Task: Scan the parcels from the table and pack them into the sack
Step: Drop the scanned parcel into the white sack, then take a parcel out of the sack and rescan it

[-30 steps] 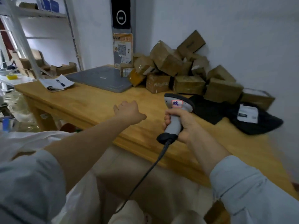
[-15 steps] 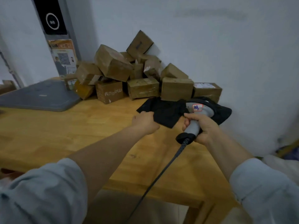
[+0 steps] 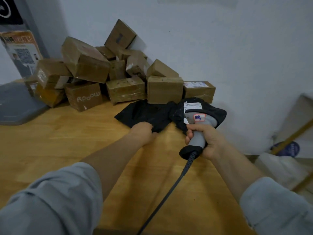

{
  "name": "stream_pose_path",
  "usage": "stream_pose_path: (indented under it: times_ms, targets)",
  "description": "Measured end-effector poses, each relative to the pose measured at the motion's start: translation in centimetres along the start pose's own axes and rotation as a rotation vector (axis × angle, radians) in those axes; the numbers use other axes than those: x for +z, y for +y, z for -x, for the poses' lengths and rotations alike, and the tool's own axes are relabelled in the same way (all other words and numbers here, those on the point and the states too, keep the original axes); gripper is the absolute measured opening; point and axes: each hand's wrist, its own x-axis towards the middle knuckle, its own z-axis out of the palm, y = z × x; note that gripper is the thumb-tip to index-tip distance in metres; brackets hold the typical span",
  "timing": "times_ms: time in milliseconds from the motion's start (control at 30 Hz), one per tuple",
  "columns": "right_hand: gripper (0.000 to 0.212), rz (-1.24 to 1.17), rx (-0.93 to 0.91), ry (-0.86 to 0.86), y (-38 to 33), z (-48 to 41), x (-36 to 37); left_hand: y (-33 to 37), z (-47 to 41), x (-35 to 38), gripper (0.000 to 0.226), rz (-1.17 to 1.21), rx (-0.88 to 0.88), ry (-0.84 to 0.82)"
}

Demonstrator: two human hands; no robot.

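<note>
Two black soft parcels lie on the wooden table (image 3: 67,141) in front of a pile of cardboard boxes (image 3: 118,78). My left hand (image 3: 143,132) grips the near corner of the left black parcel (image 3: 145,112). The right black parcel (image 3: 211,109) carries a white label, partly hidden behind the scanner. My right hand (image 3: 205,141) grips the grey handle of a barcode scanner (image 3: 198,129), whose head with a red-edged sticker points at that label. Its black cable runs down toward me.
A grey flat scale platform (image 3: 15,106) lies at the table's left. A poster with a QR code (image 3: 20,51) leans on the wall behind the boxes. White sack material (image 3: 277,167) and a wooden bar show off the table's right edge.
The view has swung right toward the box pile. My left hand reached forward from the bare table and took the black parcel's corner. The scanner moved up to the labelled black parcel.
</note>
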Motion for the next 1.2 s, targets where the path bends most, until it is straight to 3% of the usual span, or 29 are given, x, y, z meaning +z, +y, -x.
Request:
stream_pose_path:
  times_ms: [67, 167, 267, 400, 567, 733, 867, 967, 1033, 1200]
  targets:
    - [0.015, -0.002, 0.006, 0.002, 0.2, 0.0, 0.1, -0.4, 0.3, -0.4, 0.031, -0.093, 0.003, 0.052]
    - [0.016, 0.004, 0.031, -0.015, 0.9, 0.5, 0.3, -1.3, 2.0, -0.7, 0.027, -0.176, 0.007, 0.083]
    - [0.016, 0.028, 0.056, -0.038, 1.7, 1.2, 0.8, -3.1, 4.3, -1.4, 0.024, -0.116, -0.004, 0.058]
    - [0.016, 0.087, 0.07, -0.074, 2.8, 3.2, 2.5, -5.6, 7.4, -3.8, 0.026, 0.293, -0.138, 0.021]
    - [0.015, 0.13, 0.012, -0.113, 4.0, 5.6, 5.2, -7.2, 11.0, -10.1, 0.039, 0.89, -0.28, 0.297]
    - [0.015, 0.194, 0.006, -0.147, 5.2, 7.5, 7.4, -11.3, 14.2, -15.0, 0.015, 1.262, -0.299, 0.456]
    - [0.012, 0.257, 0.03, -0.202, 6.7, 8.5, 9.2, -16.7, 16.8, -14.6, 0.033, 1.175, -0.521, 0.419]
    - [0.011, 0.352, 0.03, -0.263, 8.3, 9.3, 10.8, -19.3, 18.2, -14.3, 0.023, 1.02, -0.568, 0.427]
    - [0.011, 0.412, -0.011, -0.302, 9.4, 9.9, 12.0, -19.9, 18.9, -15.2, 0.008, 0.829, -0.527, 0.453]
    - [0.01, 0.456, -0.073, -0.416, 11.7, 11.9, 14.3, -19.5, 20.2, -19.0, 0.033, 0.108, -0.291, 0.541]
